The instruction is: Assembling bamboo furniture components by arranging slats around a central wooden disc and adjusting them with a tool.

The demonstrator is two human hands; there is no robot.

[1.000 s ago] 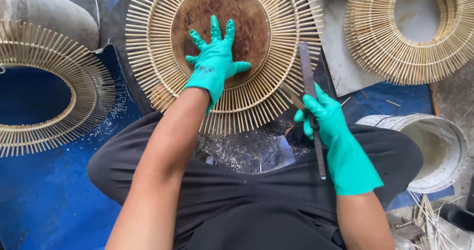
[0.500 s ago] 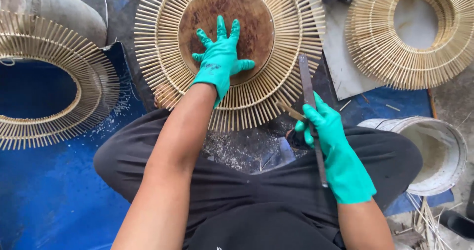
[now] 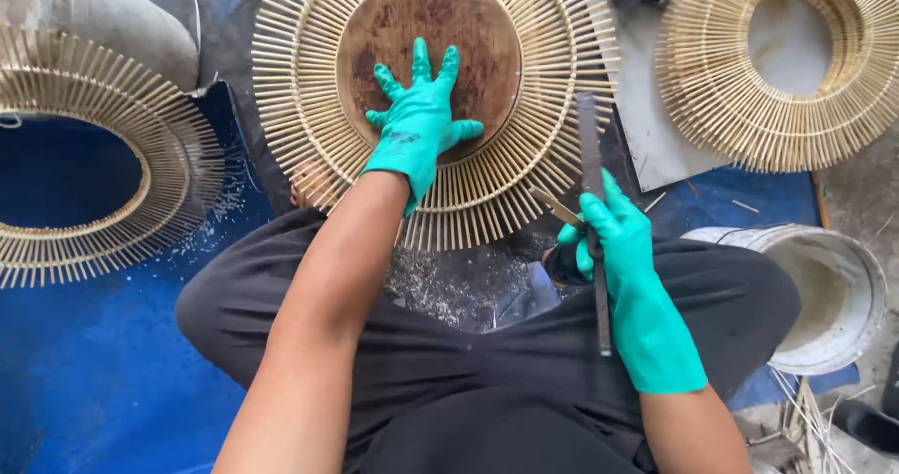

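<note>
A round sunburst frame of thin bamboo sticks [image 3: 300, 109] lies in front of me, with a brown wooden disc [image 3: 468, 34] at its centre. My left hand [image 3: 419, 123], in a green glove, presses flat on the disc with fingers spread. My right hand [image 3: 613, 235], also gloved green, grips a long dark metal file [image 3: 590, 165] whose tip rests on the frame's lower right sticks. A short bamboo stick [image 3: 556, 206] lies by that hand.
A second sunburst frame [image 3: 84, 155] lies at the left on a blue mat [image 3: 94, 380]. A third [image 3: 740, 109] sits at the upper right on a grey sheet. A white bucket [image 3: 843, 287] stands at the right. Sawdust [image 3: 440, 282] lies between my knees.
The view has shifted slightly. Both hands keep their places: the left stays flat on the disc, and the right still holds the file against the frame's edge.
</note>
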